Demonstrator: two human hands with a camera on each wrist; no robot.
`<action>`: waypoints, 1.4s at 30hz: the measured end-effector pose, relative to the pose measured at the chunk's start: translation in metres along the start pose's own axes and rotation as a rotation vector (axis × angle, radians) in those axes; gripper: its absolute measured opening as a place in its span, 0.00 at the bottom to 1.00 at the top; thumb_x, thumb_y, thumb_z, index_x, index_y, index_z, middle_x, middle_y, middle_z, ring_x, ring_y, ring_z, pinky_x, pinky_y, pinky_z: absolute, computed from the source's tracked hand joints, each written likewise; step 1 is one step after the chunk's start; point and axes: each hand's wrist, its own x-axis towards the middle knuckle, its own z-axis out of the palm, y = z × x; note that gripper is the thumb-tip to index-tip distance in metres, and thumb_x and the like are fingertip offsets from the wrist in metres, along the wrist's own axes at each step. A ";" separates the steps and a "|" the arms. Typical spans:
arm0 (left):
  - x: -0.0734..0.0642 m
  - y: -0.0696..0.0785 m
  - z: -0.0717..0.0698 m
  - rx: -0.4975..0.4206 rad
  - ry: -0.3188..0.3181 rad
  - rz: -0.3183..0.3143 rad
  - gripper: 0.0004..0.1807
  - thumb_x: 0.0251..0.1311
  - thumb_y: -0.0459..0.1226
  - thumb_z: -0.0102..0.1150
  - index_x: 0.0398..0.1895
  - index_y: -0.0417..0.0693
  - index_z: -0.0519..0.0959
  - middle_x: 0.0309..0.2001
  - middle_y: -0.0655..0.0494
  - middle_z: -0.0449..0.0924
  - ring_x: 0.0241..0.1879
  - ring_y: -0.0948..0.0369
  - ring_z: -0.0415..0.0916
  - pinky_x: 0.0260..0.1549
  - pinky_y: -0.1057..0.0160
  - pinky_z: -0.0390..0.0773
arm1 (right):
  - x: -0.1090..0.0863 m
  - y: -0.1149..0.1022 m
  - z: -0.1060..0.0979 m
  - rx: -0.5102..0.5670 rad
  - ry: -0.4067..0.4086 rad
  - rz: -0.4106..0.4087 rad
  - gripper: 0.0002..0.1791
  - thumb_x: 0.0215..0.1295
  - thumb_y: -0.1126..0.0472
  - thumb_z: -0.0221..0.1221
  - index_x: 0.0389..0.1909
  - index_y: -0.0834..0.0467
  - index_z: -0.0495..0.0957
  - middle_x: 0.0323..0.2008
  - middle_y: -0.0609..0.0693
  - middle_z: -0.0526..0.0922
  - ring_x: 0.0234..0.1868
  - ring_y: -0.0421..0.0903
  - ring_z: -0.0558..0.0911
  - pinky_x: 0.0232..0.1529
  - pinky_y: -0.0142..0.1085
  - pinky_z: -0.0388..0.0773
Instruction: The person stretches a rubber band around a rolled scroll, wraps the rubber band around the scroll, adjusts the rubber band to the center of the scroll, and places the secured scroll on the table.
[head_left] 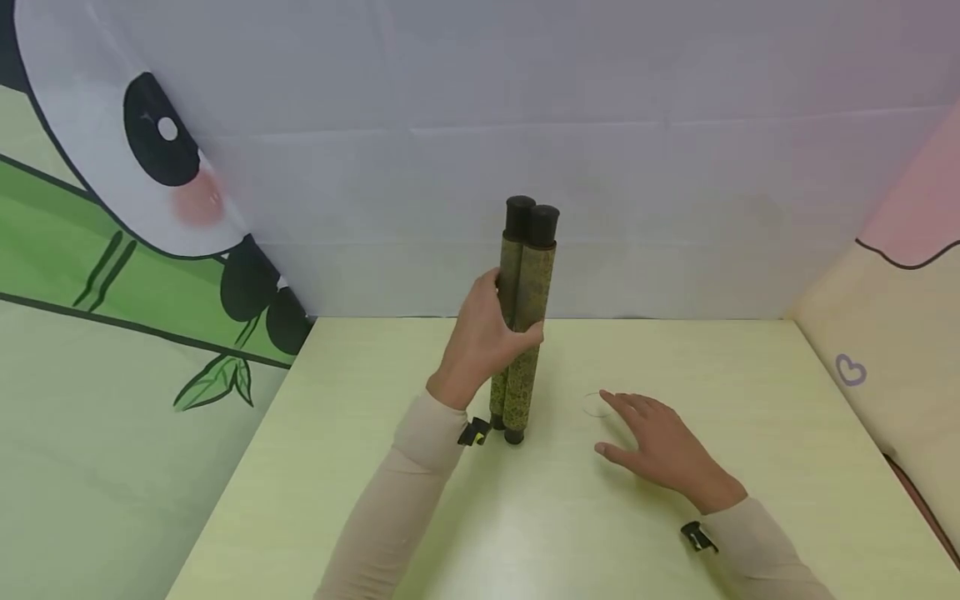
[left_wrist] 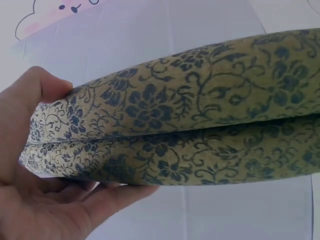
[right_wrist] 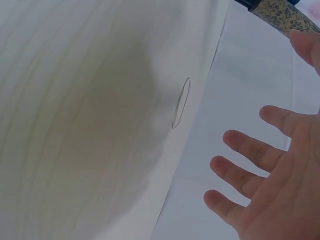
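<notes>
Two rolled scrolls, a nearer one (head_left: pixel 532 287) and another (head_left: pixel 511 258) at its left, stand upright side by side with a slight tilt. Both have black end knobs and patterned gold cloth with dark flowers. My left hand (head_left: pixel 483 337) grips the pair together around the middle, thumb on the near side. In the left wrist view, the upper scroll (left_wrist: pixel 200 82) lies flush along the lower scroll (left_wrist: pixel 200 155). My right hand (head_left: pixel 663 442) hovers over the table with fingers spread and holds nothing. Just beyond its fingertips lies a thin, string-like loop (right_wrist: pixel 177 107).
The pale yellow table (head_left: pixel 360 392) ends at a grey-white back panel (head_left: pixel 375 192). Cartoon-painted panels stand at the left (head_left: pixel 112 433) and right (head_left: pixel 885 333). A small black clip (head_left: pixel 474 432) is on the left cuff, another (head_left: pixel 699 537) on the right.
</notes>
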 end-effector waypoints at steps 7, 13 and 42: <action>-0.009 -0.007 0.003 -0.005 0.069 0.021 0.50 0.59 0.46 0.71 0.77 0.37 0.55 0.71 0.43 0.64 0.64 0.49 0.69 0.58 0.47 0.74 | 0.002 0.001 0.000 0.010 0.006 -0.024 0.42 0.66 0.37 0.63 0.74 0.53 0.67 0.63 0.61 0.75 0.64 0.65 0.73 0.63 0.63 0.65; -0.013 -0.012 0.009 0.010 0.114 0.040 0.51 0.56 0.47 0.75 0.76 0.35 0.58 0.67 0.42 0.67 0.60 0.49 0.71 0.55 0.48 0.76 | 0.003 0.003 0.001 0.009 -0.008 -0.046 0.42 0.66 0.35 0.62 0.74 0.52 0.67 0.64 0.59 0.74 0.65 0.64 0.72 0.62 0.64 0.66; -0.002 -0.034 0.018 -0.187 0.135 0.151 0.52 0.49 0.50 0.80 0.73 0.45 0.60 0.59 0.51 0.67 0.53 0.55 0.69 0.53 0.47 0.74 | 0.021 0.014 -0.005 0.009 -0.025 -0.090 0.42 0.66 0.36 0.63 0.74 0.53 0.67 0.66 0.60 0.73 0.66 0.64 0.72 0.63 0.63 0.65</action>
